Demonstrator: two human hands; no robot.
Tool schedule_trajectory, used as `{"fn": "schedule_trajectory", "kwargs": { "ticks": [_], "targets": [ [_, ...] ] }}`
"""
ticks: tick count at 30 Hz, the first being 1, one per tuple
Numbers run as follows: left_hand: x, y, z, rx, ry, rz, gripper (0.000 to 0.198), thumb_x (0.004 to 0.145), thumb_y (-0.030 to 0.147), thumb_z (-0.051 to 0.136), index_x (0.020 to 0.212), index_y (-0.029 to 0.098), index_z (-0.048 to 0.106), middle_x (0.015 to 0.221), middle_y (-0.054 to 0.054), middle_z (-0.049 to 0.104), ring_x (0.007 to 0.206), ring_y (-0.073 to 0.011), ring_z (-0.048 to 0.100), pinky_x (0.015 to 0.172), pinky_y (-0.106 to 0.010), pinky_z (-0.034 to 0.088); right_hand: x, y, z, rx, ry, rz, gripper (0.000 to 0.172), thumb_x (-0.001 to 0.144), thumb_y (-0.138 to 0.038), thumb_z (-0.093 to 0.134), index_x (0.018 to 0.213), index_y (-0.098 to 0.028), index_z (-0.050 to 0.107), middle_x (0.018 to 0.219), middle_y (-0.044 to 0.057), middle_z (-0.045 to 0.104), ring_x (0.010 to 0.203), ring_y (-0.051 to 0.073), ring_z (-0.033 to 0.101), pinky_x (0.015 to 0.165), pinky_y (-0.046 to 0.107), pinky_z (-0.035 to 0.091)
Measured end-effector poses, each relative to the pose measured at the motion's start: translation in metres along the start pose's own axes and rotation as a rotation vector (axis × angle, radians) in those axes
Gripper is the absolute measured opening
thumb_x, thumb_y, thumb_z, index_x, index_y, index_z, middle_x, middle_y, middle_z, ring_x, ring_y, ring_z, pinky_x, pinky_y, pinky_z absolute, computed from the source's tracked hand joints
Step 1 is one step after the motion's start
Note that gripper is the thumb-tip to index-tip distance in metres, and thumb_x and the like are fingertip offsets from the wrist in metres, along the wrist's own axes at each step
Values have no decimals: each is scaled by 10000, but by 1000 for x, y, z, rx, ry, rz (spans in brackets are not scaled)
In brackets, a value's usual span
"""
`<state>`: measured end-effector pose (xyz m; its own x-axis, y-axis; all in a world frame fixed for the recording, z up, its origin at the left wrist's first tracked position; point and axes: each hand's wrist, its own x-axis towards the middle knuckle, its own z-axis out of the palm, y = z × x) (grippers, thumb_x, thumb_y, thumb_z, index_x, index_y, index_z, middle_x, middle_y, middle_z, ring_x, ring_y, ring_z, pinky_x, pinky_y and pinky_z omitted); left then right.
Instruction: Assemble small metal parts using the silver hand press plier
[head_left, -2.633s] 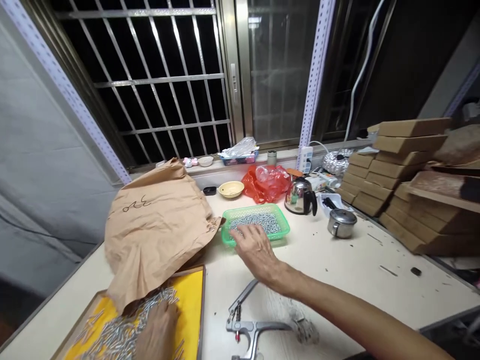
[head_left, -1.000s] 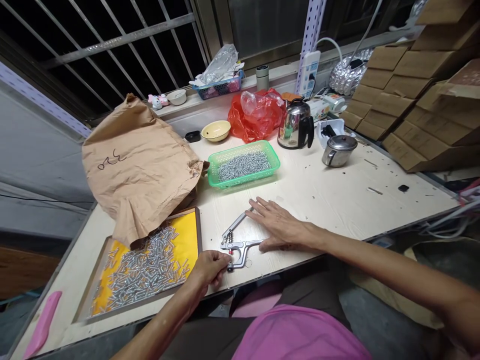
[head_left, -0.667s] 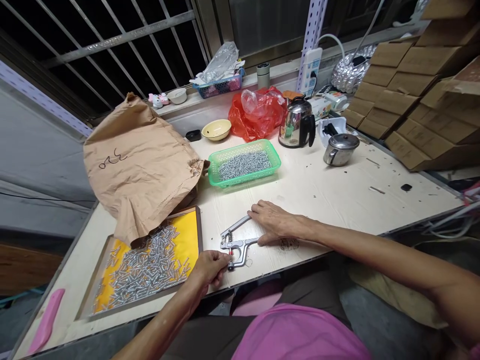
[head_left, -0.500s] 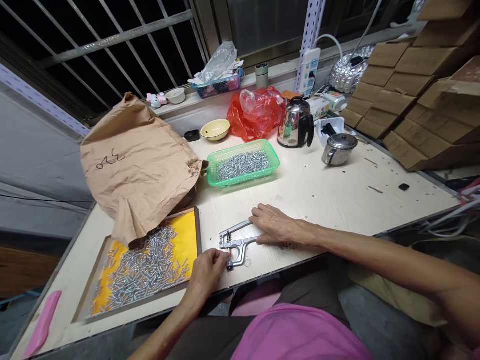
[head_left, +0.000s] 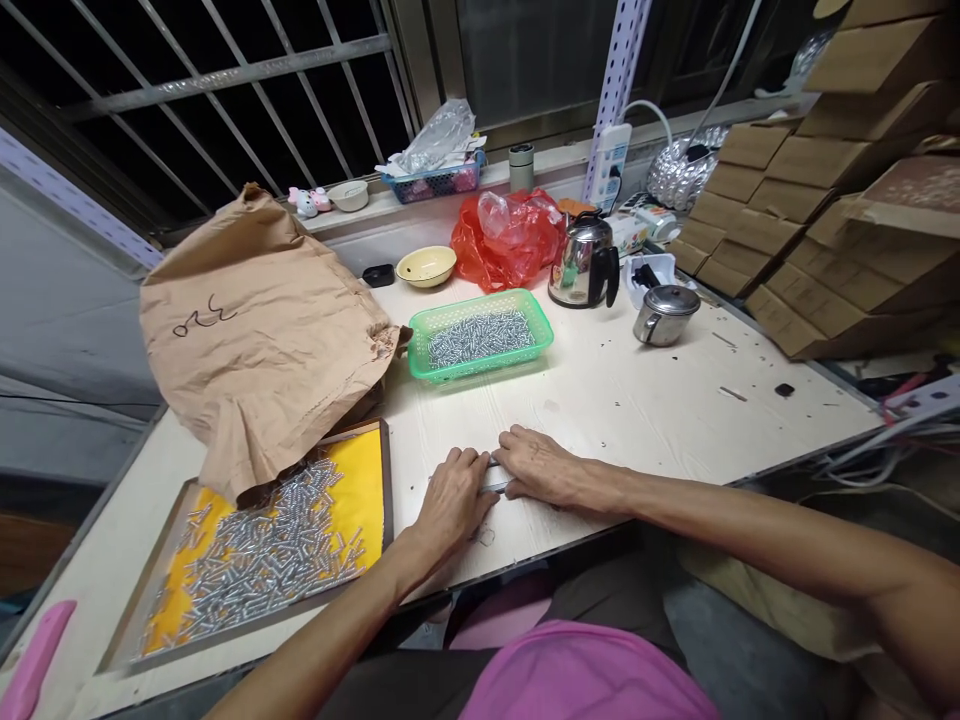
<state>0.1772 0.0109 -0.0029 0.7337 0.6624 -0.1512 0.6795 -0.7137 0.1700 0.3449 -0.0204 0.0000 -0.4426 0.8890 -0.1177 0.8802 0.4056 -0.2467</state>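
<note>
Silver hand-press pliers [head_left: 495,477] lie low over the table between my two hands, mostly hidden by them. My right hand [head_left: 544,468] is closed around the handle end. My left hand [head_left: 454,500] is closed over the head end, its fingers covering the jaws. To the left, a shallow tray [head_left: 388,480] with a yellow lining holds many loose small metal pins [head_left: 277,550]. Beyond the hands, a green plastic basket [head_left: 480,376] contains smaller shiny metal pieces [head_left: 480,338].
A big brown paper bag [head_left: 270,330] rests over the tray's back edge. Behind the basket are a yellow bowl [head_left: 426,268], a red plastic bag [head_left: 506,245], a kettle [head_left: 581,265] and a lidded metal pot [head_left: 666,318]. Cardboard boxes [head_left: 817,200] are stacked at right; a pink-handled tool [head_left: 37,660] lies front left.
My left hand has moved from the lower jaw tip up over the pliers' head and now covers it. The right hand stays on the handles. The view has shifted slightly.
</note>
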Motion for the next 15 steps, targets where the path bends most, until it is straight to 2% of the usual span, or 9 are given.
{"fn": "schedule_trajectory", "kwargs": {
  "ticks": [4, 10, 13, 15],
  "targets": [
    [1, 2, -2, 24, -24, -47, 142, 833, 273, 548, 932, 187, 605, 918, -57, 590, 910, -226, 516, 749, -332, 442, 4, -3, 0, 30, -20, 38, 122, 845, -214, 595, 879, -101, 627, 909, 118, 609, 889, 222, 540, 734, 306, 403],
    [4, 5, -2, -3, -17, -92, 106, 842, 239, 530, 861, 191, 623, 882, -58, 596, 911, -227, 516, 728, -325, 437, 3, -4, 11, 43, 2, 81, 85, 864, -193, 568, 869, -137, 632, 901, 85, 618, 887, 201, 539, 708, 283, 388],
    [2, 3, -1, -5, 11, -98, 126, 828, 253, 546, 920, 197, 611, 923, -59, 599, 927, -224, 517, 760, -330, 442, 0, 2, 13, 39, 65, 81, 122, 839, -227, 609, 926, -142, 626, 943, 85, 598, 928, 210, 514, 731, 286, 397],
    [-2, 2, 1, -7, 42, -99, 240, 807, 280, 574, 1032, 197, 581, 973, -62, 599, 953, -231, 519, 783, -341, 453, -2, 8, 11, 64, 99, 10, 223, 819, -283, 637, 985, -136, 613, 965, 91, 583, 948, 216, 497, 769, 299, 404]
  ]
}}
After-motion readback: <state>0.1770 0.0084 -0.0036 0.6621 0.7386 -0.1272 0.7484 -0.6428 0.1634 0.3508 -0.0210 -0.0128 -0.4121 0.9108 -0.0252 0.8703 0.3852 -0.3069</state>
